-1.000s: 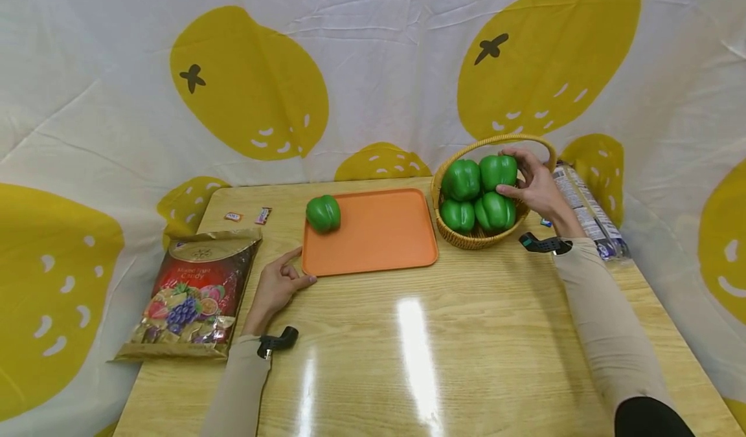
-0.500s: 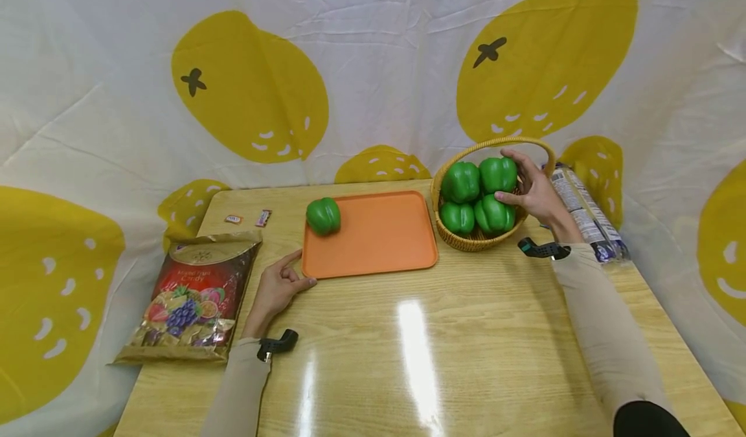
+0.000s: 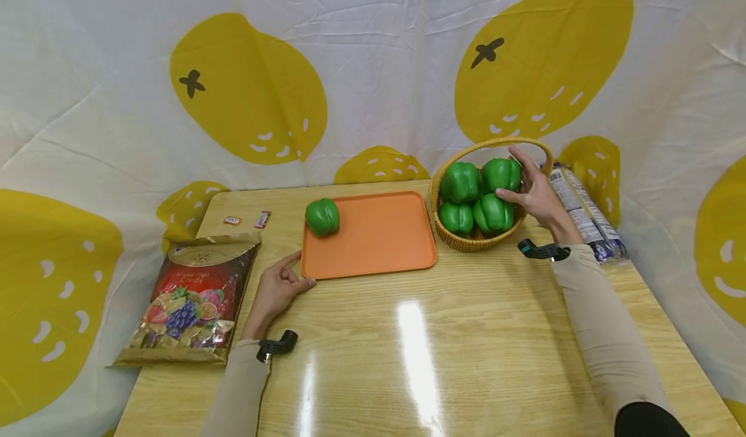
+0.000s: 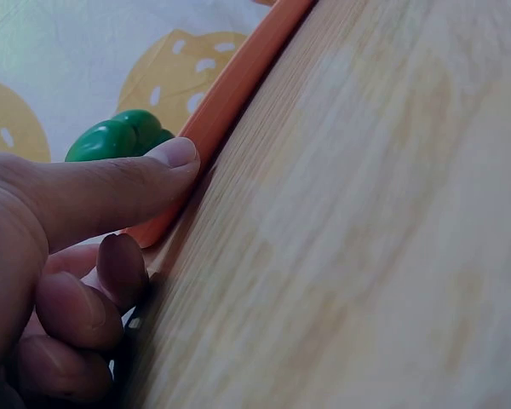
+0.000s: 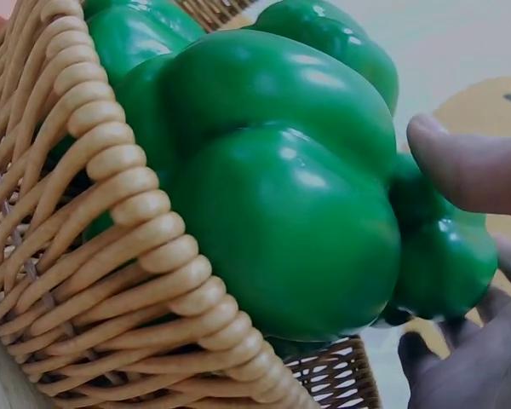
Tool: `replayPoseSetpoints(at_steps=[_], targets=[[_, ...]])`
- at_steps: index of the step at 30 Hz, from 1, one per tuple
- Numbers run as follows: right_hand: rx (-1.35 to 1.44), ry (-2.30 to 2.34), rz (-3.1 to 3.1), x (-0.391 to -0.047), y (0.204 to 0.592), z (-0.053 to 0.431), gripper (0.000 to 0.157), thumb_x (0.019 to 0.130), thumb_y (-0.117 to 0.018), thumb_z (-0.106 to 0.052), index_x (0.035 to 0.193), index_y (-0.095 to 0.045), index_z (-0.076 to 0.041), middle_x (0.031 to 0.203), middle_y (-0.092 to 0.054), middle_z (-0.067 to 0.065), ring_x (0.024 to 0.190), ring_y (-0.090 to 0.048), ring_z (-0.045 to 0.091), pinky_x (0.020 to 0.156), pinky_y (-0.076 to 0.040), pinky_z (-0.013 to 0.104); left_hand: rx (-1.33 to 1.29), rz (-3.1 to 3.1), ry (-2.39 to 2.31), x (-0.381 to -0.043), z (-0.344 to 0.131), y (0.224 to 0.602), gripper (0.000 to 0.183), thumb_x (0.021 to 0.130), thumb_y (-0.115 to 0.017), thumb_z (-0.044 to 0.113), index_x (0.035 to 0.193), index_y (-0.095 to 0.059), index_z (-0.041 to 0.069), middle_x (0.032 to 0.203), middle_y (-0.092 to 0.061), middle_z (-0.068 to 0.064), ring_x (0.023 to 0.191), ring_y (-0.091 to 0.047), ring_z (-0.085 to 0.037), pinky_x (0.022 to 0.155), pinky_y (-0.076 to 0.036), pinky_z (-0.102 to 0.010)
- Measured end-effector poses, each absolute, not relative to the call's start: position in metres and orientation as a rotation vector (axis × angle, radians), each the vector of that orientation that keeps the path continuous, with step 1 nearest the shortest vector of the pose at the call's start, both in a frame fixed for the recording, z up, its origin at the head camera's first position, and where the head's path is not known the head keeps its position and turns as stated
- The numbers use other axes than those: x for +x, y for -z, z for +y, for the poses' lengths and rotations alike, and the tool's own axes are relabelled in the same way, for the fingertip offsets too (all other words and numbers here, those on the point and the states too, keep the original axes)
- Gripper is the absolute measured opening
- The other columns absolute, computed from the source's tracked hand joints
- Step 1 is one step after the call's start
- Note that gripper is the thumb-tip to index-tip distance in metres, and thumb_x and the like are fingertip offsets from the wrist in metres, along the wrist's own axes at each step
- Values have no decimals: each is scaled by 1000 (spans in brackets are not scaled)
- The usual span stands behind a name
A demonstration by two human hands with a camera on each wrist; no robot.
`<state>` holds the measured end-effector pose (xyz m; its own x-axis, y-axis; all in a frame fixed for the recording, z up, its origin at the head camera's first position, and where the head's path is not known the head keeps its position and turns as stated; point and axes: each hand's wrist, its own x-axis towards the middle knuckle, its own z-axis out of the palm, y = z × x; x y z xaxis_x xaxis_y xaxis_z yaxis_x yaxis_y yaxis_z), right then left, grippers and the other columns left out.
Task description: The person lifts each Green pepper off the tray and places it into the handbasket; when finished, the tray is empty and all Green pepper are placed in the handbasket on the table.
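Observation:
At the near left corner of an orange tray [image 3: 379, 233], my left hand [image 3: 280, 288] holds the rim; its thumb [image 4: 166, 162] lies on the near edge and other fingers curl below. One green bell pepper [image 3: 322, 217] sits at the tray's left side. Several more green bell peppers fill a wicker basket [image 3: 474, 243] with an arched handle. My right hand [image 3: 537, 194] reaches under that handle, its fingers spread around the back right pepper [image 3: 501, 175]. In the right wrist view the thumb [image 5: 468, 166] stands apart from this pepper, and the fingers are partly hidden behind it.
A large bag of mixed fruit candy [image 3: 192, 301] lies at the left. Two small wrapped sweets, one orange and white [image 3: 232, 220] and one darker [image 3: 262, 219], lie behind it. A long printed package [image 3: 588, 213] lies right of the basket, near the patterned curtain [image 3: 384, 87].
My right hand's fingers have spread wider, and the back right pepper has shifted slightly to the right in the basket. The left hand and tray have stayed in place.

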<state>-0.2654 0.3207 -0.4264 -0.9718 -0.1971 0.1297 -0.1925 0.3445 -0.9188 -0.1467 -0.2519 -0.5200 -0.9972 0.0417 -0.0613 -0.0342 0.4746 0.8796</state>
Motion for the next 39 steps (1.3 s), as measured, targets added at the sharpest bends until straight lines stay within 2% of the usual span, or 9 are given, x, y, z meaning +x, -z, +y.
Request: replayPoseSetpoints(at_steps=[3, 10, 14, 18, 25, 30, 34, 37, 39], targets=[[-303, 1721, 2596, -263, 423, 318, 95, 90, -73, -11, 158, -12, -38, 166, -8, 4, 146, -26, 31, 107, -37, 51, 7, 2633, -1579, -147, -252, 520, 80, 76, -87, 25, 146, -49, 14, 66, -62, -9, 53, -52, -15, 59, -45, -28], [-269, 1602, 2691, -253, 412, 310, 97, 87, -76, -14, 159, -14, -36, 165, -12, 8, 130, -43, 39, 96, -43, 54, 2, 2627, -1578, -146, -252, 520, 80, 76, -87, 25, 146, -49, 15, 65, -62, -9, 51, -51, -14, 58, -45, -28], [-318, 1514, 2801, -254, 413, 310, 99, 85, -79, -16, 159, -17, -32, 167, -6, 0, 144, -28, 39, 103, -33, 65, 5, 2622, -1572, -146, -252, 521, 81, 76, -87, 27, 147, -49, 15, 65, -62, -9, 51, -51, -14, 59, -45, -28], [-392, 1376, 2924, -256, 411, 308, 99, 83, -81, -23, 158, -19, -35, 165, -1, -11, 153, -2, 25, 108, -19, 71, 0, 2623, -1567, -145, -253, 520, 81, 76, -87, 28, 147, -49, 16, 65, -62, -9, 52, -51, -15, 59, -45, -29], [-555, 1290, 2988, -246, 397, 300, 91, 83, -81, -25, 155, -28, -38, 164, -7, -16, 152, -3, 19, 108, -12, 73, 2, 2630, -1565, -146, -252, 520, 81, 76, -87, 28, 147, -49, 16, 66, -62, -9, 52, -51, -16, 58, -45, -29], [-764, 1366, 2964, -220, 380, 278, 83, 80, -83, -10, 151, -42, -24, 163, -26, -2, 150, -20, 24, 110, -19, 68, 1, 2635, -1570, -146, -253, 521, 81, 76, -87, 29, 146, -50, 16, 66, -61, -8, 52, -51, -15, 58, -45, -29], [-1026, 1551, 2729, -189, 363, 247, 74, 76, -80, 8, 143, -51, -6, 151, -44, 17, 143, -36, 29, 116, -28, 47, 10, 2635, -1572, -146, -253, 522, 82, 75, -88, 30, 146, -50, 15, 66, -62, -8, 52, -51, -15, 58, -45, -29], [-1329, 1809, 2313, -181, 362, 220, 71, 74, -77, 16, 138, -48, 11, 140, -50, 30, 136, -44, 34, 113, -34, 37, 8, 2635, -1570, -147, -253, 522, 82, 75, -88, 30, 146, -50, 15, 66, -61, -8, 52, -51, -15, 58, -45, -29], [-1515, 1937, 2002, -183, 368, 198, 72, 73, -79, 15, 136, -43, 20, 136, -47, 37, 132, -47, 40, 110, -37, 42, 3, 2638, -1568, -147, -253, 521, 81, 75, -88, 29, 146, -50, 15, 66, -61, -8, 52, -51, -15, 58, -45, -29]])
